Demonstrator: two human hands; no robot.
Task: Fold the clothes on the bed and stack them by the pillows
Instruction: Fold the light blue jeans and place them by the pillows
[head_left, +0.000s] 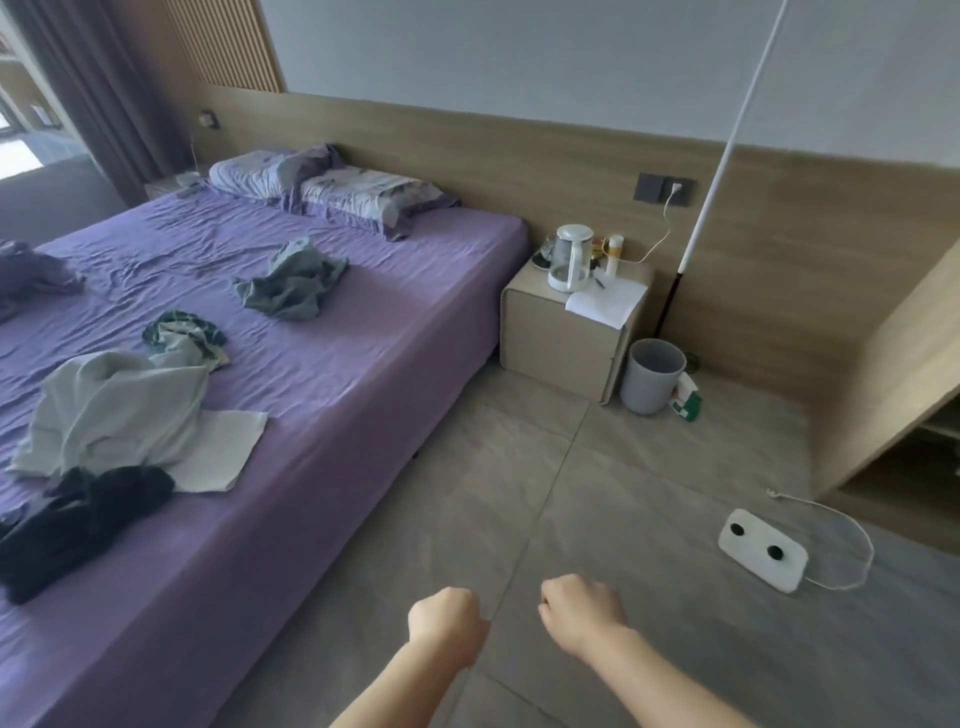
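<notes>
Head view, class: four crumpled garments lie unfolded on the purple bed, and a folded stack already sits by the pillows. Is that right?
Not quite. The head view shows no stack by the pillows. The grey-blue garment, striped garment, pale green garment and dark garment do lie crumpled on the bed.

A beige nightstand (563, 340) serves as the landmark. On its top stand a clear electric kettle (570, 258) with a white handle and, just beside that, a slim white bottle (614, 254) with a yellow band — a sheet of white paper (605, 302) lies at the front corner, overhanging the edge. Above it, a wall socket (665, 190) holds a white plug and cable. To its right on the grey tiled floor stands a grey waste bin (652, 375), touching a green-and-white packet (687, 399). Behind the bin a long white pole (727, 150) leans against the wall. Well apart, nearer the camera, a white power strip (761, 556) lies on the floor.
</notes>
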